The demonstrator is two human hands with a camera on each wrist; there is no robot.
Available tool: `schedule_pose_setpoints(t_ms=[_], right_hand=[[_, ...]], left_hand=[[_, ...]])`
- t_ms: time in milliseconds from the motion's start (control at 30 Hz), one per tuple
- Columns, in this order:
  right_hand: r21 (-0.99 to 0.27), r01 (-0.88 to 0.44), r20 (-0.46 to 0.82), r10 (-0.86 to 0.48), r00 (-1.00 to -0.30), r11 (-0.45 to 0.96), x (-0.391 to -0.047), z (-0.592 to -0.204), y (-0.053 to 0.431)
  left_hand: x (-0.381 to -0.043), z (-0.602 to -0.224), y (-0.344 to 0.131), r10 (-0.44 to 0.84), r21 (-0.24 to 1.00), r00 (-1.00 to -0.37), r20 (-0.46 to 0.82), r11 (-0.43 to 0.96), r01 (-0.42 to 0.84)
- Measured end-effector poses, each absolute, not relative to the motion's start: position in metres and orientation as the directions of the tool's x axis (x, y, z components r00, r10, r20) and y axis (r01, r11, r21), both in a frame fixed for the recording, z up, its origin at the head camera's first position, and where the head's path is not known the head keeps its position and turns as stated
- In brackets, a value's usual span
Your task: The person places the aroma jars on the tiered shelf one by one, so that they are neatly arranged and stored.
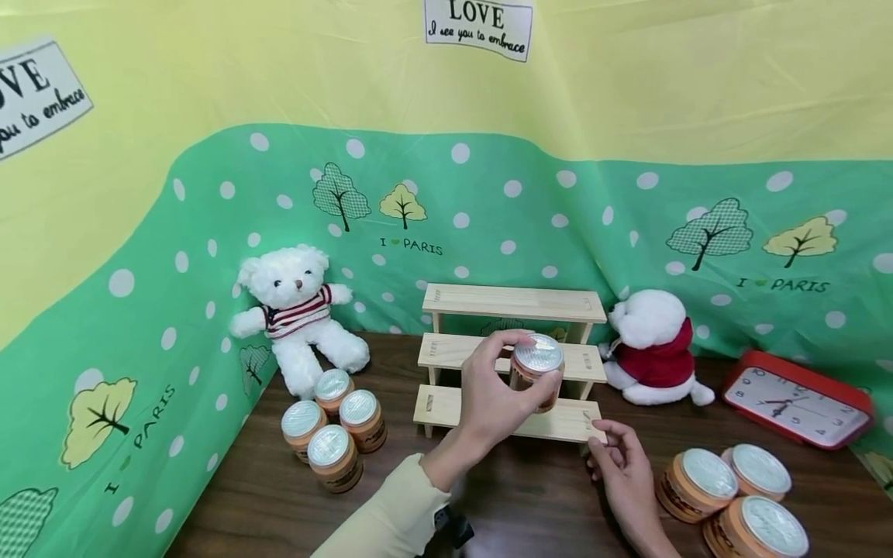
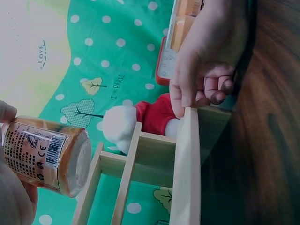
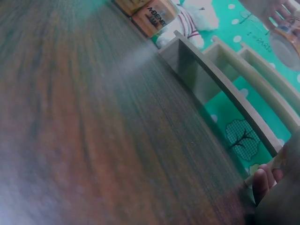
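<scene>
My left hand (image 1: 486, 399) grips a clear-lidded jar (image 1: 539, 355) with an orange body, thumb and fingers around its sides. In the left wrist view the held jar (image 2: 42, 152) shows a printed label with a barcode, its clear end facing the shelf. It is raised above the steps of a three-tier wooden shelf (image 1: 512, 301). At the right end of the lowest step, my right hand (image 1: 623, 469) pinches the corner between thumb and fingers. In the right wrist view that hand (image 3: 276, 180) shows only partly at the edge.
Several similar jars (image 1: 328, 447) stand grouped left of the shelf, and three more jars (image 1: 708, 471) at the right. A white teddy bear (image 1: 282, 279) sits at the back left, another bear (image 1: 652, 318) in red beside the shelf. A red clock (image 1: 795, 399) lies at the right.
</scene>
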State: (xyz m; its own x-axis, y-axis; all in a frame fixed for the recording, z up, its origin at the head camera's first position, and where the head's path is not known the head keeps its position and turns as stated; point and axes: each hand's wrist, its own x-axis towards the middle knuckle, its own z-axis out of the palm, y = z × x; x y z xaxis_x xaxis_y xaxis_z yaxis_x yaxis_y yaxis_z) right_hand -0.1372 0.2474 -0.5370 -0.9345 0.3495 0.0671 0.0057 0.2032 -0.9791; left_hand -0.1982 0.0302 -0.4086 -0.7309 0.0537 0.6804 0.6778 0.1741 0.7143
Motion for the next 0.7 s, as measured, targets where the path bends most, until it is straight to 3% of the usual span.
schedule_pose_setpoints(t_ms=[433,700], right_hand=[[-0.969,0.029,0.061,0.351,-0.934,0.245,-0.137,-0.534,0.248],[-0.970,0.028,0.059,0.348,-0.935,0.240,-0.137,-0.535,0.247]], left_hand=[[-0.222,-0.389,0.048,0.022,0.724,-0.737,0.676,0.169,0.669],[-0.244,-0.387,0.051,0.007,0.689,-0.714,0.700,0.256,0.678]])
